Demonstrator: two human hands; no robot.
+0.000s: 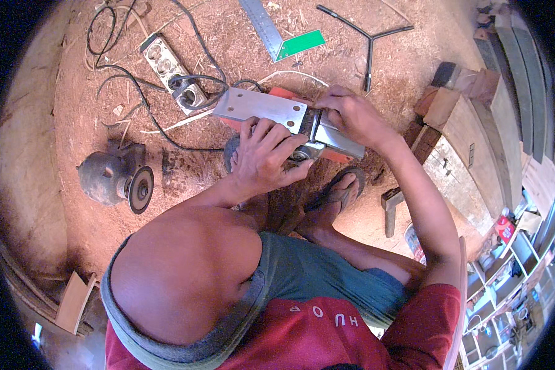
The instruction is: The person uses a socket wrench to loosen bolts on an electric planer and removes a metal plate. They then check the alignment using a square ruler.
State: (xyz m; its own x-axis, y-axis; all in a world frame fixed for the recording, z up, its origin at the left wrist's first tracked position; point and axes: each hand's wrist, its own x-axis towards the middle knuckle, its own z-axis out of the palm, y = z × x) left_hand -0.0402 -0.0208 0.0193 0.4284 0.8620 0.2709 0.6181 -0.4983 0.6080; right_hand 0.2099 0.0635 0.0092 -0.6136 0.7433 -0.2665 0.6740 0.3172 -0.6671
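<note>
The planer (271, 111) pairs a silver sole (246, 106) with an orange-red body (283, 94). The square (280, 49) has a green handle (302, 45) and silver blade (260, 24); the three-armed wrench (370, 42) is black, the shirt (314, 336) red.

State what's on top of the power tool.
On the power tool: a holed metal plate, the left hand and the right hand. Surfaces beneath both hands are hidden.

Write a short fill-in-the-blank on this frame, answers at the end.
1. The left hand and right hand are both at the power tool, its larger metal plate facing ____, not down.
2. The try square has a ____ handle.
3. The black wrench has ____ arms.
4. The bench grinder sits to the ____ of the power tool.

Missing words: up; green; three; left.
</note>
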